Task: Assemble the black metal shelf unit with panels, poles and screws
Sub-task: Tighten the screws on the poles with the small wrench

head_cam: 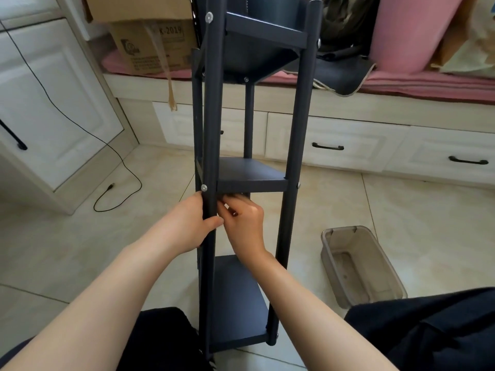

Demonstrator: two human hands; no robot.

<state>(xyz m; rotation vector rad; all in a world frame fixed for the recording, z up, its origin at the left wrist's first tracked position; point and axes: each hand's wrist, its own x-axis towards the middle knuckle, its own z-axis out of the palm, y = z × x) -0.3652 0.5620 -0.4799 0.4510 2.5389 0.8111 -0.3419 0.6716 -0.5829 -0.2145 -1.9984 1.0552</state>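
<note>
Gripping the near left pole (210, 162) with my left hand (192, 223), I am pinching something small, too hidden to name, in my right hand (245, 223) just under the middle panel (249, 174); the shelf unit (257, 44) is standing on the floor (348, 199) between my knees.

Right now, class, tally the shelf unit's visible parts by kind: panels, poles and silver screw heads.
Panels: 3 (top, middle, bottom)
Poles: 4 (front left, front right, rear left, rear right)
Silver screw heads: 5 (e.g.)
Total: 12
</note>
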